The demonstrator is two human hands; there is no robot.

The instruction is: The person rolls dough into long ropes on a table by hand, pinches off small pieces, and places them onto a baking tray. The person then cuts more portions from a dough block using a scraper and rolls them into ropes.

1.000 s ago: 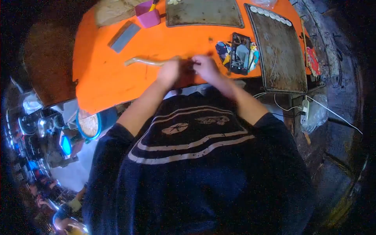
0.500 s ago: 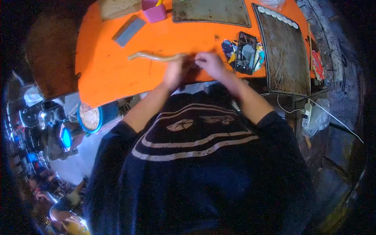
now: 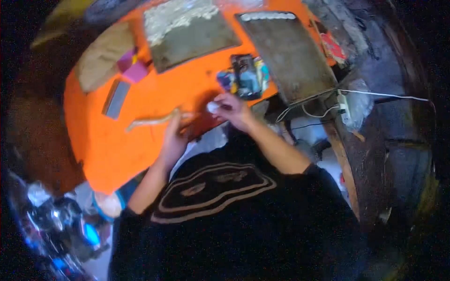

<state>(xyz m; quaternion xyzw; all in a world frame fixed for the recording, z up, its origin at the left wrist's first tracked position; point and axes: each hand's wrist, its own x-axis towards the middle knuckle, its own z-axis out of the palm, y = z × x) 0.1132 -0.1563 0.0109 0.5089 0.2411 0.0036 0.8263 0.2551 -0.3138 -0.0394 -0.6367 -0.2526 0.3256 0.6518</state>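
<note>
- The left hand [image 3: 175, 136] is being held half-curled at the pale strip [image 3: 147, 122] on the orange table [image 3: 103, 150]; any grip cannot be told.
- A white piece [image 3: 212, 107], unseen earlier, is now being pinched by the right hand [image 3: 238, 114].
- More of the far tray [image 3: 197, 44] is being shown.

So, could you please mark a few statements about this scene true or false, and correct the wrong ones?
1. The right hand holds a small white piece. True.
2. The left hand is at the pale rope-shaped strip on the orange table. True.
3. The row of white discs lies along the near edge of the right-hand tray. False: the row of white discs lies along its far edge.
4. The pink container is in the left hand. False: the pink container stands on the orange table, apart from both hands.
5. The flat grey tool lies on the orange table. True.
</note>
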